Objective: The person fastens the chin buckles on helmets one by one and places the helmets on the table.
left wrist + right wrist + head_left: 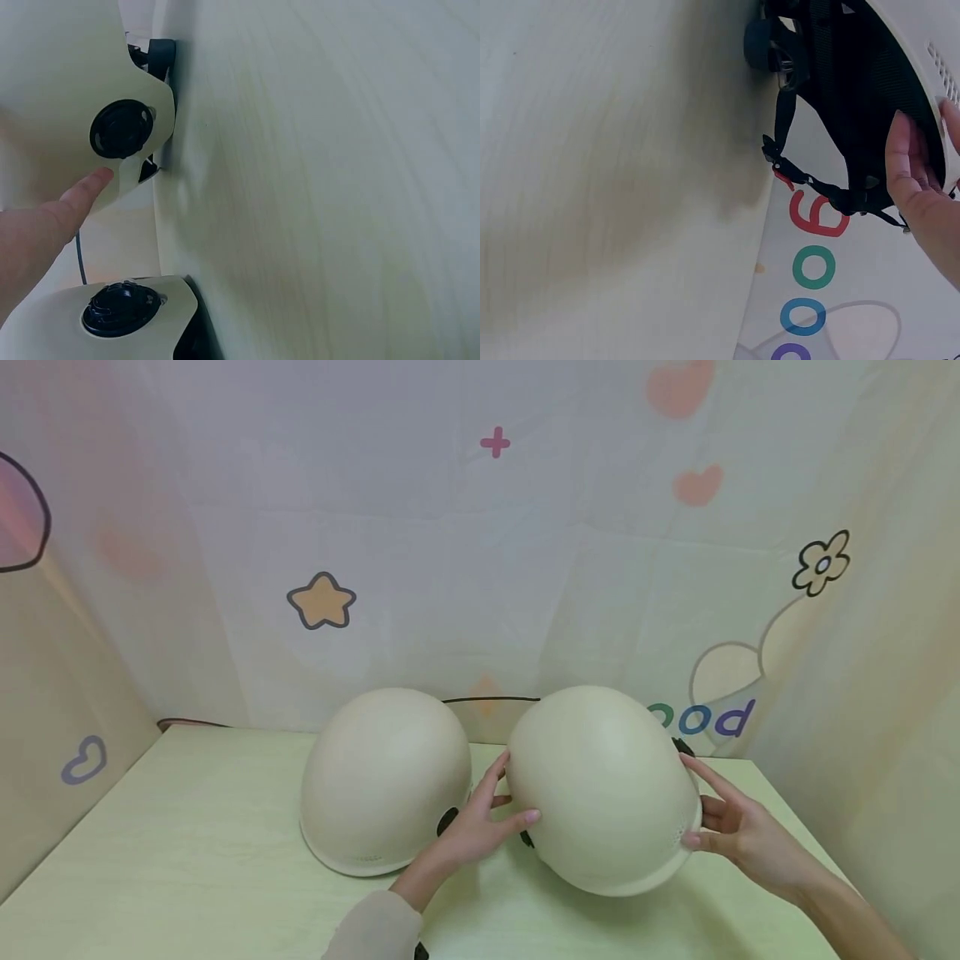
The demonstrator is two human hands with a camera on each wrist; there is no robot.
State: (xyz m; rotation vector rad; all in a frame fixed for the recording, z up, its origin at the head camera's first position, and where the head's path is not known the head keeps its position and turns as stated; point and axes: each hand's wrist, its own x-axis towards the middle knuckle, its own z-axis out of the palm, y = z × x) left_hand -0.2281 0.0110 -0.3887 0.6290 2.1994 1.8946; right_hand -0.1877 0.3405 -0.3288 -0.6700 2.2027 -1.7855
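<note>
A cream helmet [600,793] is tilted at the right of the table, one hand at each side. My right hand [757,843] grips its lower right rim, thumb on the shell and fingers tucked inside. Beneath that rim, the right wrist view shows black lining [885,90] and a hanging chin strap [784,124]. My left hand [476,827] touches the helmet's left side with thumb and forefinger extended. In the left wrist view, the thumb [86,195] lies just below a black round fitting [121,129]. Beside the left hand stands a second cream helmet [382,777].
Both helmets are on a pale green table [187,843] with a wood-like grain. A printed curtain [420,568] hangs behind it and at both sides. A dark cord [491,699] runs along the curtain between the helmets.
</note>
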